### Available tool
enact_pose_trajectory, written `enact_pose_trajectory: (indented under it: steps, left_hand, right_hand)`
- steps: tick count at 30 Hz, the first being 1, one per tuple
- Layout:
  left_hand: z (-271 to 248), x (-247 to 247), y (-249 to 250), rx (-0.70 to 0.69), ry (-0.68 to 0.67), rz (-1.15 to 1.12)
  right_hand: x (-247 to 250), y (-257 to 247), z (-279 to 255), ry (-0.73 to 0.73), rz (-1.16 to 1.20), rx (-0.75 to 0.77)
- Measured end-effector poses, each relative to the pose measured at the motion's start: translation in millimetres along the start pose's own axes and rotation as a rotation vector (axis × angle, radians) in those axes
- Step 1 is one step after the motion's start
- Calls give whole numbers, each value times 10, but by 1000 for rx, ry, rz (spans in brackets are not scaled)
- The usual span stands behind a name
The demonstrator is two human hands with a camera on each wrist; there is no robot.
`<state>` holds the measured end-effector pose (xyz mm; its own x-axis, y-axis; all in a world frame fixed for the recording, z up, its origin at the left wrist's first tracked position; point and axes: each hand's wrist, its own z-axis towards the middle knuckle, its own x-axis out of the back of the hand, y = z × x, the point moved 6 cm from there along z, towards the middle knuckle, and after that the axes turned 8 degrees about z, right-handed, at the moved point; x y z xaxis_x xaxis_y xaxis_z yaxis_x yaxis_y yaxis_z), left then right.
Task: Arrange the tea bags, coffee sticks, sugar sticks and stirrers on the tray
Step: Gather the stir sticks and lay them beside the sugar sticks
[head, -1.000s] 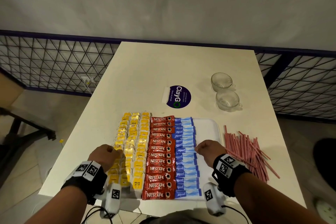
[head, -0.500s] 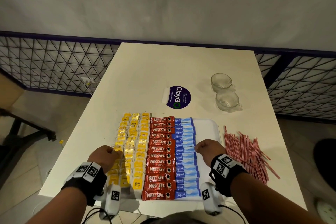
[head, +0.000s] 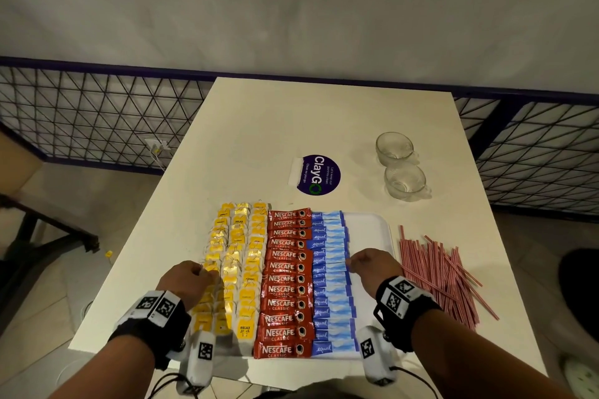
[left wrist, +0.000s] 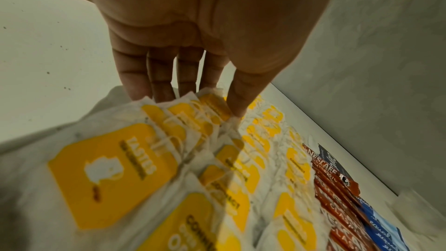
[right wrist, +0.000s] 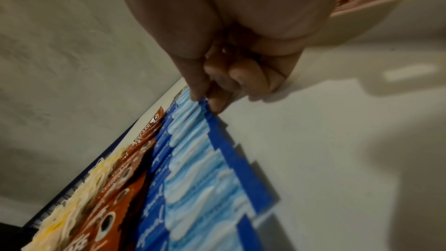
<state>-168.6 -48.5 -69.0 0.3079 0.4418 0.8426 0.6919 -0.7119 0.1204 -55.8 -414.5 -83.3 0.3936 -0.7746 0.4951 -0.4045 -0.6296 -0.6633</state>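
On the white tray (head: 369, 230) lie columns of yellow tea bags (head: 236, 262), red coffee sticks (head: 285, 278) and blue sugar sticks (head: 330, 269). My left hand (head: 207, 272) rests at the left edge of the tea bags. In the left wrist view this left hand (left wrist: 193, 100) has straight fingers, and its tips touch the tea bags (left wrist: 113, 171). My right hand (head: 353, 261) is at the right ends of the sugar sticks. In the right wrist view the right hand (right wrist: 207, 100) pinches one sugar stick (right wrist: 205, 108) by its end between thumb and forefinger. The red striped stirrers (head: 444, 275) lie in a loose heap on the table, right of the tray.
Two glass cups (head: 393, 146) (head: 405, 180) stand at the back right of the table. A round purple sticker (head: 319, 174) is behind the tray. A wire-grid fence (head: 97, 120) runs behind the table, and the table's front edge is close under my wrists.
The right wrist has drifted slightly left while its fingers stay at the sugar stick ends. The left hand has hardly moved.
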Motion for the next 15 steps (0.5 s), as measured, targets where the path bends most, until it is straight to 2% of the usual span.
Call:
enact_pose_trajectory:
  steps: [4,7,10,15]
  left_hand:
    - [-82,103,15,-2,-8,-18]
    - [-188,434,133,-63,164,-111]
    - [-376,759,564,-256,289,-179]
    - [-661,680,1587,-591,195,-79]
  right_hand:
    - [108,-78,-24,27,-23,15]
    - [222,-155,-96,101,45,68]
    - [406,-198,-304,220,119,106]
    - [904,-37,-669,429,108,102]
